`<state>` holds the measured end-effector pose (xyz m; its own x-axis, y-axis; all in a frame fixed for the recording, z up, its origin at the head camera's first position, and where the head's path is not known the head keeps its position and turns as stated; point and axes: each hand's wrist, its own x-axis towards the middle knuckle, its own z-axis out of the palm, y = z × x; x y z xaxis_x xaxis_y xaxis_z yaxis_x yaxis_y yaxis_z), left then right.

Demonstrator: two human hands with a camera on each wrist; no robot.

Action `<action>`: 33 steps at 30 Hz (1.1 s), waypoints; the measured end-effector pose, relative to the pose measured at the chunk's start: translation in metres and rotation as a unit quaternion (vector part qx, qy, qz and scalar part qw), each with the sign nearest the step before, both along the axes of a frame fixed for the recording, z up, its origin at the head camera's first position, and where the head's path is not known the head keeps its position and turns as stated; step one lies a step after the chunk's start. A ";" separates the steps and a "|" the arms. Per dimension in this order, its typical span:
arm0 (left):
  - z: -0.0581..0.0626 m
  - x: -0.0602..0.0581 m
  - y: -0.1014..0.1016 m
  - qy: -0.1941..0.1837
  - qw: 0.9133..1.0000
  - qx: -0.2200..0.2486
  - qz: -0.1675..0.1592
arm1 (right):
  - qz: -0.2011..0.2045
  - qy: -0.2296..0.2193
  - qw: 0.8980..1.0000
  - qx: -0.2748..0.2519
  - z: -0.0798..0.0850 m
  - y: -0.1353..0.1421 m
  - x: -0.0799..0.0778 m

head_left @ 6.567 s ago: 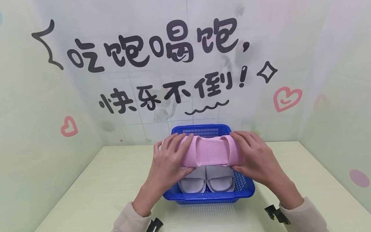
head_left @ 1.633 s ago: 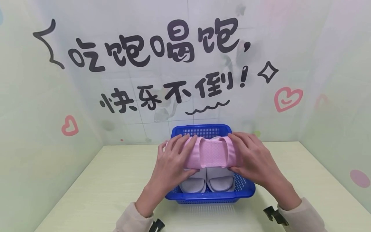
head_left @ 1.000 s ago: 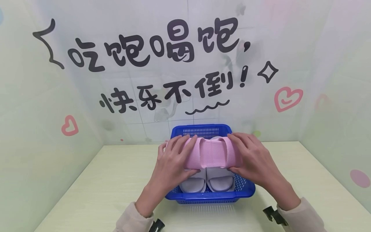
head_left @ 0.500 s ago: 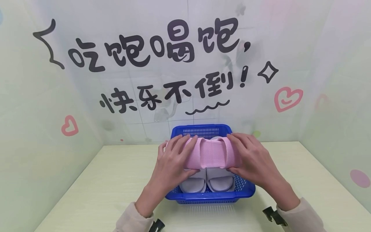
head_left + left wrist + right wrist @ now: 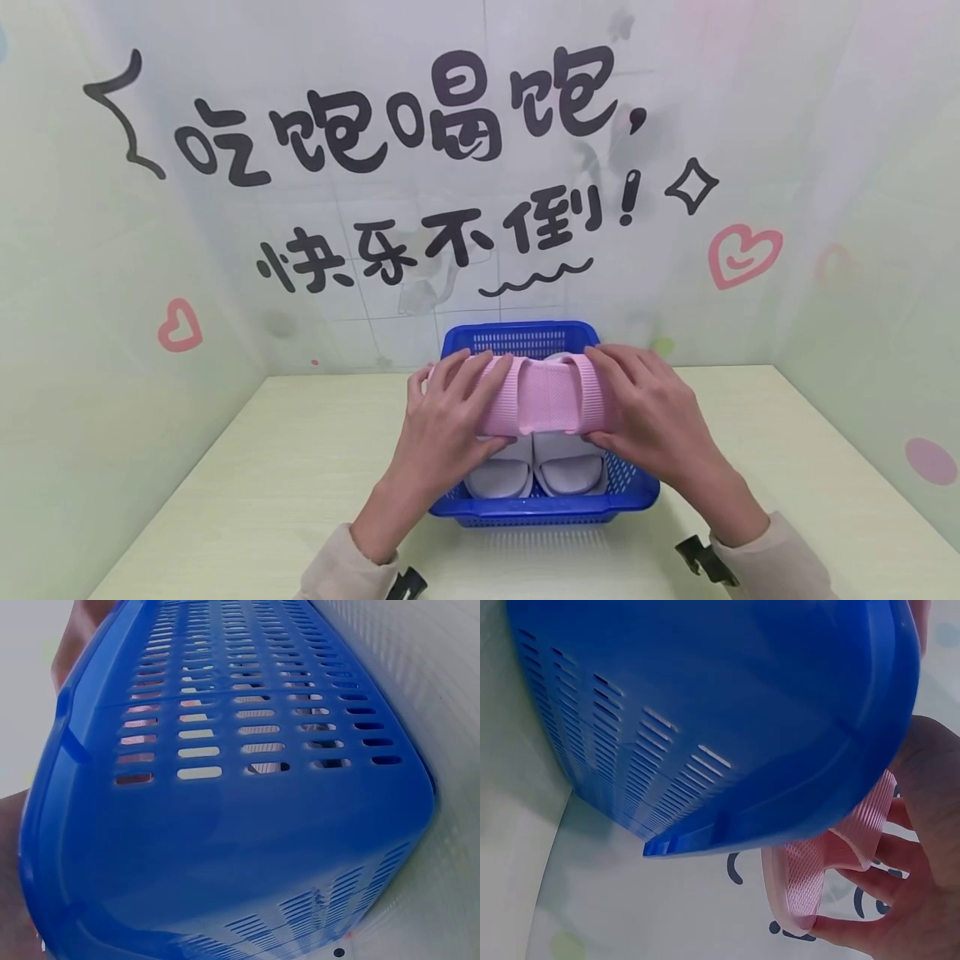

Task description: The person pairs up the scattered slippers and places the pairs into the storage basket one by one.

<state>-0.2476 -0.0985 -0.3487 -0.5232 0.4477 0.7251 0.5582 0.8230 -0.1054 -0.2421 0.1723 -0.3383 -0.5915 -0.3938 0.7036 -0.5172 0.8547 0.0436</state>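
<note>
Both hands hold a pair of pink slippers (image 5: pixel 551 396) level above the blue basket (image 5: pixel 551 507). The two ribbed straps stand apart, with textured pink surface between them. My left hand (image 5: pixel 442 421) grips the left end, fingers over the top and thumb below. At the other end, my right hand (image 5: pixel 656 417) grips in the same way. Inside the basket, a pair of pale grey slippers (image 5: pixel 572 473) lies side by side, partly hidden under the pink pair. The right wrist view shows the basket wall (image 5: pixel 780 697) with a pink slipper (image 5: pixel 806 881) beyond its rim.
The basket stands on a pale wooden table (image 5: pixel 285 467), near the back wall (image 5: pixel 360 333), which bears black lettering and pink hearts. Basket slots (image 5: pixel 199 750) fill much of the left wrist view. Black straps (image 5: pixel 705 560) are on the sleeves.
Since the earliest frame, my hands have drawn slightly closer together, and the span between the pink straps is narrower. The grip is unchanged, and the basket stays in place.
</note>
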 end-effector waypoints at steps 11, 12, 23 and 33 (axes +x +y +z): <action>0.000 0.000 0.001 -0.004 1.000 0.000 -0.009 | -0.006 -0.003 1.000 0.010 -0.002 -0.003 0.001; 0.000 0.001 0.001 -0.003 1.000 0.000 -0.009 | -0.007 -0.003 1.000 0.011 -0.002 -0.003 0.001; 0.001 0.002 0.002 0.008 1.000 0.005 -0.016 | -0.007 0.003 1.000 0.005 -0.002 -0.005 0.001; 0.000 0.001 0.002 0.008 1.000 0.017 -0.015 | -0.020 0.002 1.000 -0.003 -0.003 -0.007 0.003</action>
<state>-0.2462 -0.0961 -0.3490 -0.4980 0.4390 0.7478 0.5817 0.8087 -0.0874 -0.2395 0.1650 -0.3411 -0.6038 -0.3660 0.7082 -0.4831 0.8746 0.0401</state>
